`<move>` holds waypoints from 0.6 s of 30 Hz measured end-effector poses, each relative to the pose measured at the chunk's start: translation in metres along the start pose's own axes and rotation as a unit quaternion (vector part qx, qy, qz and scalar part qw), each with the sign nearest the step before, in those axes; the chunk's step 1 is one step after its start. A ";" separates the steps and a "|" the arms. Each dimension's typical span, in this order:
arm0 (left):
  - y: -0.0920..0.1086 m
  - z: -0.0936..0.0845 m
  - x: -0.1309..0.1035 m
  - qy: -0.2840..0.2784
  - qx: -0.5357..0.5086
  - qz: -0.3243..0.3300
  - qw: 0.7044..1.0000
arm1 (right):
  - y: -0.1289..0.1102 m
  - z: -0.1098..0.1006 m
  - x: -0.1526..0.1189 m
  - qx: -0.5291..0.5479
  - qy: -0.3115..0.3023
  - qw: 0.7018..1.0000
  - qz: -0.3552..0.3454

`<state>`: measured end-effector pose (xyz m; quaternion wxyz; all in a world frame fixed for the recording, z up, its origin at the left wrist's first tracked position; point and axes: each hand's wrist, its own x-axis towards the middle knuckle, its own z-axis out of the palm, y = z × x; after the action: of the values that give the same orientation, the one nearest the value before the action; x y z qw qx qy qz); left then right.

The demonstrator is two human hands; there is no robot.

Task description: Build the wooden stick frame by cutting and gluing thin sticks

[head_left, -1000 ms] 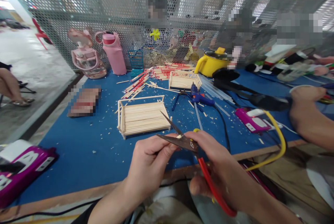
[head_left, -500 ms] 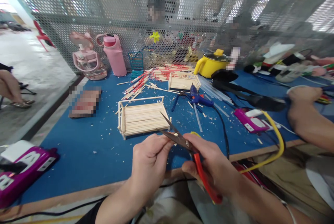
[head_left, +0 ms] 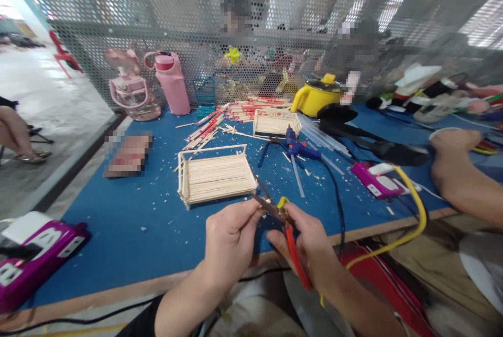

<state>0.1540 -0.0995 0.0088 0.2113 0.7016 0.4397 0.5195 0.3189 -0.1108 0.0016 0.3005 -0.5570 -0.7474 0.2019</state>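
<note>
A blue tabletop [head_left: 113, 227], littered with pale crumbs, runs up to a perforated metal screen [head_left: 173, 7]; grey floor [head_left: 23, 75] shows to the left. Near the middle sits a pale stick tray [head_left: 218, 177] with raised rails, just beyond the hands; a smaller tray [head_left: 277, 124] stands farther back, beside a blue glue gun [head_left: 302, 149] and red-marked sticks [head_left: 251, 109]. A pink bottle [head_left: 173, 85] is at far left, a yellow pot [head_left: 320, 98] at far right of centre.

Both forearms reach in from the near edge. The left hand [head_left: 228, 237] curls, thumb and fingertips pinching a small pale piece [head_left: 268, 201] (only its tip shows) at the blades. The right hand [head_left: 314, 237] grasps red-and-yellow scissors [head_left: 293, 256], blades parted and angled far-left, its thumb pointing left.
</note>
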 end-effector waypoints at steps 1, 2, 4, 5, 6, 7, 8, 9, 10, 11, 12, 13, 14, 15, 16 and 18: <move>0.000 0.000 0.000 0.008 0.003 0.015 1.000 | -0.002 -0.002 -0.001 0.005 -0.019 1.000 -0.015; -0.001 0.000 0.000 0.016 0.008 0.029 0.999 | -0.003 -0.004 -0.002 0.010 -0.030 0.999 -0.025; -0.001 0.000 -0.001 0.027 0.022 0.056 0.998 | -0.005 -0.007 -0.003 0.019 -0.040 0.998 -0.039; -0.002 0.000 -0.002 0.029 0.029 0.067 0.997 | -0.006 -0.007 -0.004 0.022 -0.036 0.998 -0.044; -0.002 0.000 -0.002 0.031 0.036 0.077 0.996 | -0.006 -0.007 -0.004 0.025 -0.029 0.998 -0.049; -0.002 0.000 -0.002 0.030 0.043 0.087 0.995 | -0.005 -0.006 -0.004 0.030 -0.022 0.998 -0.053; -0.002 0.000 -0.003 0.025 0.051 0.096 0.994 | -0.005 -0.005 -0.005 0.038 -0.017 0.998 -0.056; -0.003 -0.001 -0.003 0.019 0.059 0.104 0.993 | -0.005 -0.004 -0.005 0.048 -0.017 0.997 -0.057; -0.003 -0.001 -0.004 0.012 0.067 0.110 0.992 | -0.004 -0.003 -0.006 0.059 -0.020 0.996 -0.056; -0.003 -0.002 -0.004 0.007 0.075 0.114 0.991 | -0.004 -0.002 -0.006 0.068 -0.026 0.996 -0.052; -0.003 -0.002 -0.005 0.004 0.083 0.116 0.990 | -0.003 -0.001 -0.006 0.072 -0.032 0.996 -0.043; -0.004 -0.002 -0.006 0.004 0.091 0.117 0.989 | -0.002 -0.001 -0.006 0.070 -0.038 0.996 -0.029; -0.004 -0.002 -0.007 0.006 0.099 0.118 0.988 | -0.001 0.000 -0.005 0.060 -0.042 0.997 -0.009; -0.005 -0.001 -0.008 0.008 0.109 0.119 0.987 | 0.000 0.001 -0.004 0.047 -0.046 0.998 0.013; -0.005 0.000 -0.008 0.008 0.119 0.121 0.985 | 0.002 0.001 -0.003 0.039 -0.047 0.998 0.029; -0.006 0.003 -0.009 0.006 0.130 0.123 0.984 | 0.004 0.001 0.001 0.044 -0.053 0.997 0.045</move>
<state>0.1533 -0.1036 -0.0020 0.0502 0.7687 0.4146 0.4845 0.3210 -0.1087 -0.0015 0.2754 -0.5651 -0.7265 0.2774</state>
